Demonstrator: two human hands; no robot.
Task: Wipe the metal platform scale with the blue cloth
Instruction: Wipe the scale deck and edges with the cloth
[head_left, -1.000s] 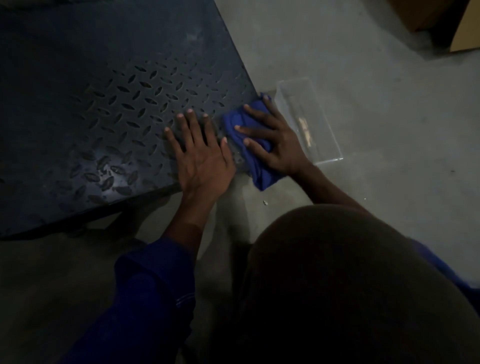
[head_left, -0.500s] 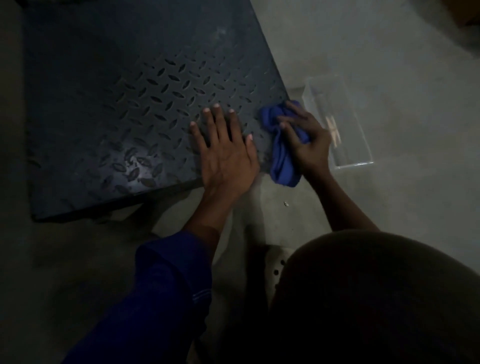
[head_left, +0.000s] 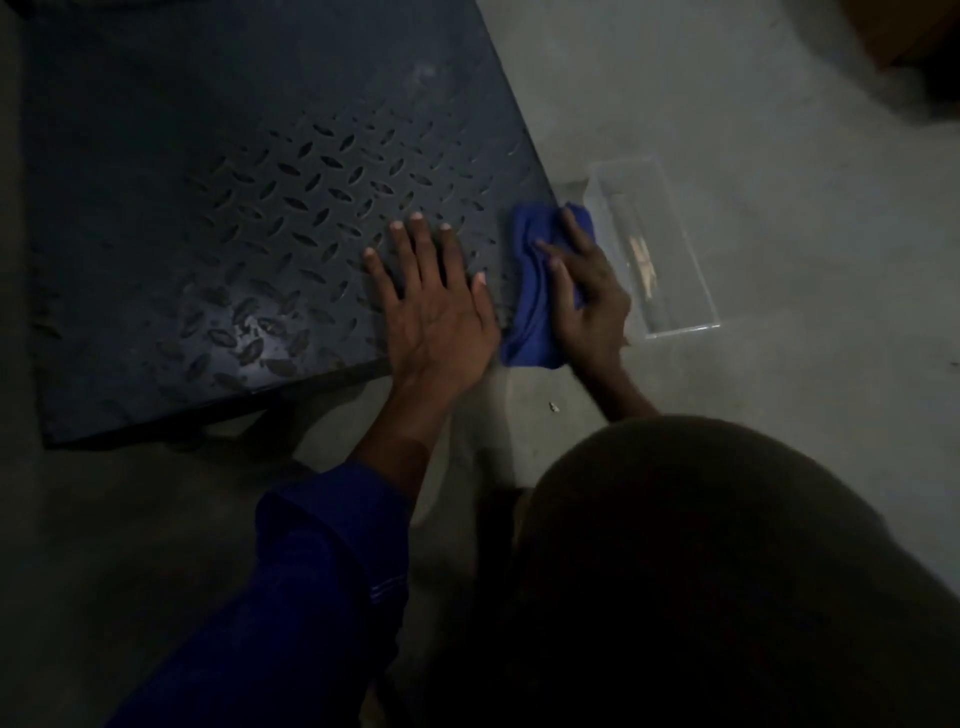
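Cloth (head_left: 535, 291) bunched under pressing right hand (head_left: 587, 296) at scale's (head_left: 260, 208) 4 o'clock corner | left hand (head_left: 431, 306) flat, fingers spread | risk – cloth slips off edge, bumps clear box (head_left: 675, 249) at 3 o'clock

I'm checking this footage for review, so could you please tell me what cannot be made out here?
Head view, the only one:
- Platform scale: far end cut off by the top edge; dim light hides its surface condition.
- Blue cloth: partly covered by the right hand.
- Clear container: pale contents too blurred to identify.
- Plate under the left hand: hidden.
- Lower right: dark blurred shape blocks the floor.
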